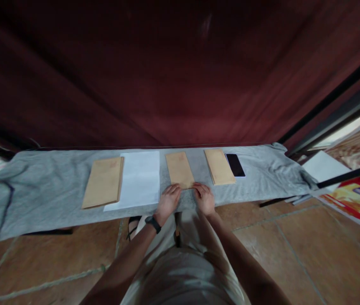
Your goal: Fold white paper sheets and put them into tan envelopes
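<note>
A brown paper envelope (pixel 180 167) lies in front of me on the grey cloth, its near edge toward my body. My left hand (pixel 169 198) grips the envelope's near left corner, fingers pressed together. At the near right corner, my right hand (pixel 204 197) pinches the same edge. To the left, a stack of brown envelopes (pixel 103 180) partly covers white paper sheets (pixel 140 176). On the right lies another small stack of brown envelopes (pixel 219 167), close beside a dark-screened phone (pixel 235 165).
Grey cloth (pixel 262 169) covers the long narrow surface. A dark red curtain (pixel 173 84) hangs right behind it. Metal bars (pixel 335 95) stand at the right, near a red and yellow printed box (pixel 358 197). Tiled floor (pixel 262 241) shows below.
</note>
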